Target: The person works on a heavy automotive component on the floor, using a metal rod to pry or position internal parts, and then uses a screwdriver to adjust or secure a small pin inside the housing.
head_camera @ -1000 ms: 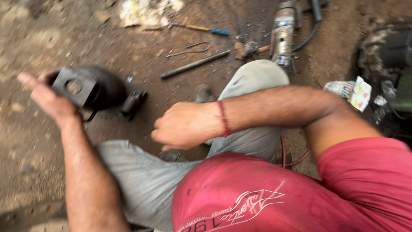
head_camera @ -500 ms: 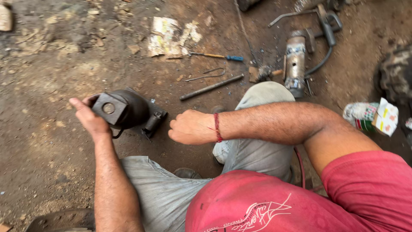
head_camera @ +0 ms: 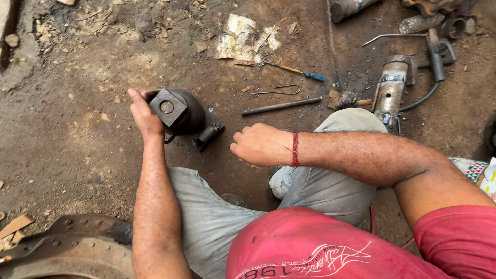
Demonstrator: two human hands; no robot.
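Dirt floor lies under you; your left hand (head_camera: 143, 114) grips the dark metal part (head_camera: 178, 111), your right hand (head_camera: 258, 144) hovers with fingers loosely curled.

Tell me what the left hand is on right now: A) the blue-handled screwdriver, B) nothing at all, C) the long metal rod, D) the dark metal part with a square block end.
D: the left hand grips the dark metal part by its square block end on the dirt floor, while the screwdriver and rod lie untouched farther off and the right hand is empty.
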